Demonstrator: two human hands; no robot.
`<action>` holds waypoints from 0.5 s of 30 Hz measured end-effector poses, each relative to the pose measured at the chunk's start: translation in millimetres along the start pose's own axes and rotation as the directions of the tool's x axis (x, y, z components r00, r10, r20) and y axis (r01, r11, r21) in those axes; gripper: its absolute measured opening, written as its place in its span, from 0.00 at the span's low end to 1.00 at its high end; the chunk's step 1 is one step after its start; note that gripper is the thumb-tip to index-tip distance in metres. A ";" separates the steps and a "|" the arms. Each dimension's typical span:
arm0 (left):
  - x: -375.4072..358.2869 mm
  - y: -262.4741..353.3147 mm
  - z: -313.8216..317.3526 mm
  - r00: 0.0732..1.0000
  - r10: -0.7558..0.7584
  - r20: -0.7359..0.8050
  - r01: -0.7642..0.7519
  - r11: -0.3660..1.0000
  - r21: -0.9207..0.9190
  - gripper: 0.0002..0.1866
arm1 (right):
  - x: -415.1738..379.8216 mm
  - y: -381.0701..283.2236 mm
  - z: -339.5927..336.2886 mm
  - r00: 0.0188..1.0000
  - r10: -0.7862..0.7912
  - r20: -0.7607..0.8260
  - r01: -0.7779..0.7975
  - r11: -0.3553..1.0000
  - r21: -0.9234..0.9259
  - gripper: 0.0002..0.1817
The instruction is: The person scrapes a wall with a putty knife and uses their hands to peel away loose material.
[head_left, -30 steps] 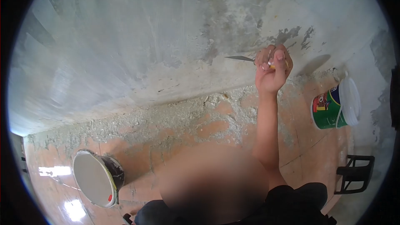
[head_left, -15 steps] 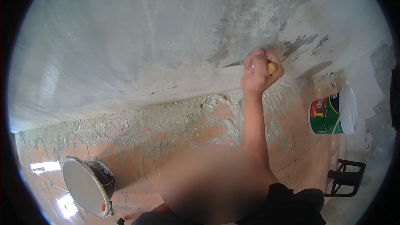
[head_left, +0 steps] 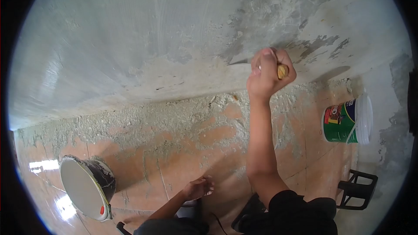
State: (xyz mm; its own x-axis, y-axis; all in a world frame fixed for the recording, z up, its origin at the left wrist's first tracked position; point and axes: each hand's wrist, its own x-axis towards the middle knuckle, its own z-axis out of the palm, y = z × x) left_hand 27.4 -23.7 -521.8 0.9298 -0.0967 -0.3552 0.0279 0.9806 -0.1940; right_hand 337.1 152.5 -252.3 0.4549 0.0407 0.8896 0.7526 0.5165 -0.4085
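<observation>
My right hand (head_left: 271, 73) is closed round the yellowish handle (head_left: 283, 72) of a scraper. Its thin dark blade (head_left: 242, 62) points left, against the lower part of the grey, patchy wall (head_left: 183, 30). Low at the bottom centre, my left hand (head_left: 199, 188) hovers over the tiled floor with its fingers loosely curled; whether anything is in them is hard to make out. Scraped-off debris (head_left: 165, 119) lies along the foot of the wall, below my right hand.
A bucket of pale material (head_left: 82, 189) stands at the lower left. On the right are a green and white paint bucket (head_left: 342, 121) and a black plastic stand (head_left: 358, 189). A side wall (head_left: 383, 95) rises at the far right.
My left hand has come into view at the bottom centre. My right hand and the scraper have shifted slightly left along the wall.
</observation>
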 end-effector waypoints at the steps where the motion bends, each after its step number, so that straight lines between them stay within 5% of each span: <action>1: 0.9 2.8 -0.7 1.000 0.007 0.002 -0.007 1.000 0.007 0.15 | -3.6 -6.3 1.8 0.959 0.280 0.030 -0.282 0.951 0.125 0.07; 3: 2.6 -0.4 -4.2 1.000 0.001 0.022 -0.001 1.000 -0.003 0.15 | 8.0 -36.0 -12.2 0.940 0.335 0.059 -0.317 0.798 0.512 0.10; 5: -2.3 -2.8 -7.2 1.000 0.015 -0.005 -0.015 1.000 -0.008 0.16 | 0.1 -0.9 -2.8 0.994 -0.107 0.007 0.106 0.993 0.047 0.10; 6: 0.3 -2.5 -6.1 1.000 0.024 -0.013 -0.024 1.000 0.011 0.16 | -2.1 -0.4 -6.6 0.994 -0.108 0.014 0.107 0.993 0.041 0.10; 8: 3.1 -3.0 -5.0 1.000 0.013 -0.008 -0.013 1.000 0.014 0.16 | 1.9 -9.8 5.2 0.929 0.369 0.015 -0.366 0.915 0.171 0.10; 9: 2.4 -0.1 -5.7 1.000 0.009 -0.013 -0.009 1.000 0.008 0.16 | 2.9 -14.6 2.2 0.956 0.275 -0.104 -0.261 0.956 0.131 0.12; 11: 1.0 3.7 -3.9 0.999 0.032 -0.005 -0.032 0.999 0.022 0.17 | 13.2 -26.5 -16.5 0.966 0.260 0.013 -0.243 0.882 0.404 0.14; 15: -1.4 -1.4 -9.7 0.999 0.031 0.018 -0.031 1.000 0.007 0.18 | 36.4 -22.5 0.3 0.933 0.348 -0.091 -0.291 0.879 0.379 0.17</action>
State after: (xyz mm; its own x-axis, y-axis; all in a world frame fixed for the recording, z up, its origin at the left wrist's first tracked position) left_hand 22.5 -26.6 -530.0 0.9365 -0.0637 -0.3447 0.0019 0.9843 -0.1766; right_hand 336.6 142.7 -210.6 0.7296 0.1400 0.6694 0.3485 0.7661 -0.5400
